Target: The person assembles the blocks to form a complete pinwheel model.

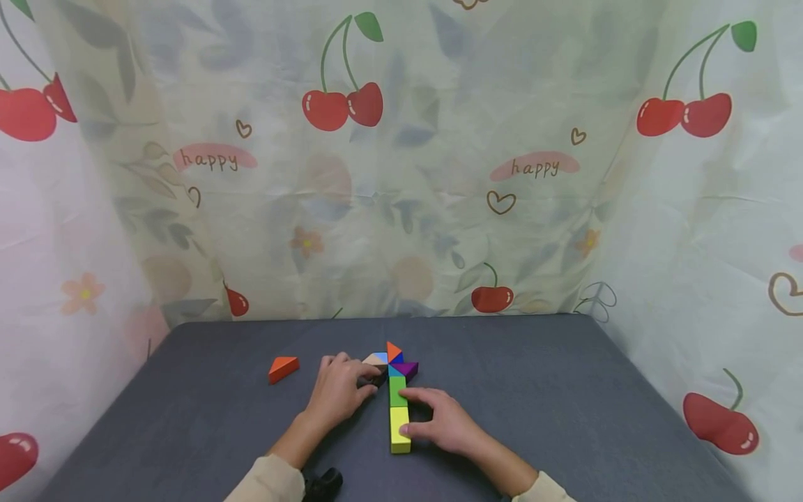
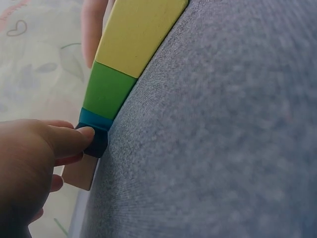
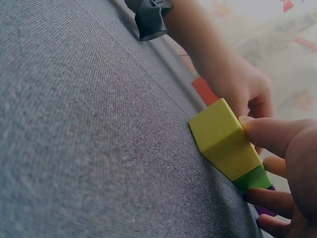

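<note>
My left hand (image 1: pixel 339 387) pinches a small dark block (image 2: pixel 97 143) between thumb and fingers, against the blocks set in a pinwheel. The pinwheel shows an orange triangle (image 1: pixel 393 351), a purple block (image 1: pixel 408 369), a teal block (image 2: pixel 95 119) and a beige block (image 2: pixel 79 173). Below it, a green block (image 1: pixel 398 390) and a yellow block (image 1: pixel 399 422) lie end to end like a stem. My right hand (image 1: pixel 448 422) rests along the stem's right side, index fingertip at the green block and thumb on the yellow one. The dark block is partly hidden by the fingers.
A separate orange-red triangular block (image 1: pixel 284 369) lies on the grey cloth-covered table (image 1: pixel 552 390), left of my left hand. A black wrist device (image 1: pixel 323 484) is at the left sleeve. A printed curtain (image 1: pixel 408 209) stands behind and at both sides.
</note>
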Demonstrator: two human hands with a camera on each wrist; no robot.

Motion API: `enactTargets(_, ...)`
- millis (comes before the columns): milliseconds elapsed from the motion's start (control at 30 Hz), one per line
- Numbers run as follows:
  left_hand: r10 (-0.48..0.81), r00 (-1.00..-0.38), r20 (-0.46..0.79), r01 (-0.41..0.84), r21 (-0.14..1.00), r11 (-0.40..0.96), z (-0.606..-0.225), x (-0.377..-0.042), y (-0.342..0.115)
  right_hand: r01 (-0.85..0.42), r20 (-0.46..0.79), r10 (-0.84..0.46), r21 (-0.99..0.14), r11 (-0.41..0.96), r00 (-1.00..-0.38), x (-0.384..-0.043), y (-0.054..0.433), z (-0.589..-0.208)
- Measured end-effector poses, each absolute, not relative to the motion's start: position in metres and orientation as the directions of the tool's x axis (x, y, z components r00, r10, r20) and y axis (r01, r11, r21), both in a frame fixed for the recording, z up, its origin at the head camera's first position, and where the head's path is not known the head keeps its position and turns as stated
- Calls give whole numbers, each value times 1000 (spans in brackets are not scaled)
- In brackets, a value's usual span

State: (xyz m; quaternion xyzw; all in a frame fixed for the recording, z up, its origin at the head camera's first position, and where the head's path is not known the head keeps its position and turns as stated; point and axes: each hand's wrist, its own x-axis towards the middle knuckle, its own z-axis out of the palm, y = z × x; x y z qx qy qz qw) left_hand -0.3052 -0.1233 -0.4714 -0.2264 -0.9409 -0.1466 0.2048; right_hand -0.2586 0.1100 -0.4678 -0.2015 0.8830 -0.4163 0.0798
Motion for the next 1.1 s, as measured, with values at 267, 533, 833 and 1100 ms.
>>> enactTargets(267,360,-796,487,493,174,853,-473,-308,-121,-278,21,-416,-775,568,-909,-258,110,-467)
enactTargets(533,356,-794,493,489,170,856,-474,-310,-121,-268,12,-412,-775,572,-911,-258,110,-467)
enactTargets(833,363,-789,495,493,157,856,-473,-312,-121,-272,11,-416,-774,572,-909,-258,110,-467)
enactTargets(1100,366,-792,489,492,155,857,-473,-312,-121,-269,8,-418,-777,569,-908,-259,110,-468)
